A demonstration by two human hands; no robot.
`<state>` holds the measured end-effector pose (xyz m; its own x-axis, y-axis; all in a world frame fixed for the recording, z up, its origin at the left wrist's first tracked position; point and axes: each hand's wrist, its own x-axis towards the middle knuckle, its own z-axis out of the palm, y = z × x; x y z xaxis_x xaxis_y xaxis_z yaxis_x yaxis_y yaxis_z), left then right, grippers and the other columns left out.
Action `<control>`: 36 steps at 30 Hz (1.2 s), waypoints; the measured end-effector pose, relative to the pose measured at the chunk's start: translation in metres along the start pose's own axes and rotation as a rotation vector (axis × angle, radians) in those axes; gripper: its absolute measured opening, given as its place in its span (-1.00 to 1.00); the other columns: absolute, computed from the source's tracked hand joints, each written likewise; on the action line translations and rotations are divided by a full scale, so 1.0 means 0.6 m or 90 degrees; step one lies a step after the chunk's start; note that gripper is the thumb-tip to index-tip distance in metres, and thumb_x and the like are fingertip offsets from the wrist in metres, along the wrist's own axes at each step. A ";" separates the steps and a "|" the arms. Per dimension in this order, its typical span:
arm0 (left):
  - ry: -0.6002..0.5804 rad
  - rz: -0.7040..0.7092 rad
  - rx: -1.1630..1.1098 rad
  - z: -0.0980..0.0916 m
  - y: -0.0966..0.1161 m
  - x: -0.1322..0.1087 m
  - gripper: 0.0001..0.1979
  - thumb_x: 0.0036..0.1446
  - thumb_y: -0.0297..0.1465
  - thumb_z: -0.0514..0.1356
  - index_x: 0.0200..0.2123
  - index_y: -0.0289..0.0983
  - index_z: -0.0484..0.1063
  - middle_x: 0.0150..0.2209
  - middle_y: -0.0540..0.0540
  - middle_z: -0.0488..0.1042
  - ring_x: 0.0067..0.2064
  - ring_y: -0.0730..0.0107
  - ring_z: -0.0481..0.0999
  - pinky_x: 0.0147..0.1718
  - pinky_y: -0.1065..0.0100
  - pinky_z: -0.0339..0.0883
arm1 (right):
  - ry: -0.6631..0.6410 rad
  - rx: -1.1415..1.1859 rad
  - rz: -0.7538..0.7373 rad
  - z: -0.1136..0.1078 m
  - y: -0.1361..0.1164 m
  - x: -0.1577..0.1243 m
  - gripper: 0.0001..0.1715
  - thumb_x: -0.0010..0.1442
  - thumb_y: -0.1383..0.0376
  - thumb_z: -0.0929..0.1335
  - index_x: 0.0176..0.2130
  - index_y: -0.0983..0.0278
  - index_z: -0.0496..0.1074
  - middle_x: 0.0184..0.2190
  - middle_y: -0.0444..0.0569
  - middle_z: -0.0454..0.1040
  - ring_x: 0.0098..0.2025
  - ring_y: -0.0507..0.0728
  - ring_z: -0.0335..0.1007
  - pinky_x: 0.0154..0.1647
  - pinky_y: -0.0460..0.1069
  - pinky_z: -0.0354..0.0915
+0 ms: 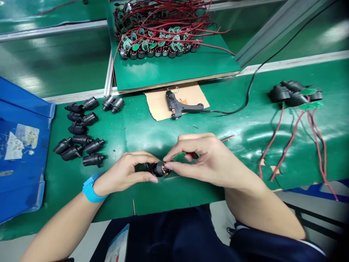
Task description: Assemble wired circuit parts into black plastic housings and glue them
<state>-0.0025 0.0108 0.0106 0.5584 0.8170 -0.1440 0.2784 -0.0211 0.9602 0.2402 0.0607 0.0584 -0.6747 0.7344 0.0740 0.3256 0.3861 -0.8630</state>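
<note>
Near the table's front middle, my left hand (133, 171) holds a black cylindrical housing (154, 169) between thumb and fingers. My right hand (196, 156) pinches a small dark round part with copper windings (164, 169) at the housing's right end. The two parts touch, lying roughly in line. A bit of green board shows behind the right fingers, and a red and black wire end (228, 138) sticks out beyond that hand. How deep the wound part sits in the housing cannot be made out.
Black housings (94, 145) lie at left beside a blue bin (24, 145). A glue gun (177, 107) rests on cardboard (155, 105), its cable running right. Wired parts (163, 49) crowd a raised green shelf (174, 71). Black assemblies (294, 94) with red wires lie at right.
</note>
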 end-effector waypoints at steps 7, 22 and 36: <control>-0.063 0.056 0.052 0.001 0.002 0.003 -0.77 0.30 -0.23 0.30 -0.10 -0.23 0.61 -0.16 -0.10 0.60 -0.12 0.29 0.59 -0.15 0.36 0.42 | -0.116 -0.025 -0.004 0.011 0.001 0.002 -0.78 0.29 0.29 0.48 -0.06 0.29 0.62 -0.32 -0.08 0.55 -0.40 -0.02 0.43 -0.40 -0.11 0.26; 0.052 0.204 0.319 -0.008 -0.036 0.008 -0.56 0.39 -0.14 0.14 0.16 -0.30 0.48 -0.03 -0.24 0.63 0.01 0.18 0.59 0.01 0.19 0.43 | -0.234 0.134 0.063 0.011 0.048 0.024 -0.54 0.29 0.38 0.36 0.17 0.19 0.42 -0.35 -0.20 0.43 -0.42 -0.02 0.29 -0.46 -0.11 0.21; -0.044 0.200 0.337 -0.002 -0.026 -0.006 -0.52 0.45 -0.16 0.04 0.32 -0.21 0.31 0.12 -0.24 0.54 0.08 0.18 0.60 0.00 0.24 0.55 | -0.134 0.031 0.010 0.042 0.032 0.012 -0.60 0.14 0.45 0.52 -0.04 0.26 0.46 -0.31 -0.19 0.34 -0.31 -0.01 0.30 -0.31 -0.09 0.25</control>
<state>-0.0097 0.0091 -0.0036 0.7214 0.6862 0.0937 0.4327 -0.5522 0.7126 0.2249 0.0595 0.0301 -0.7948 0.6055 -0.0412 0.3084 0.3444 -0.8867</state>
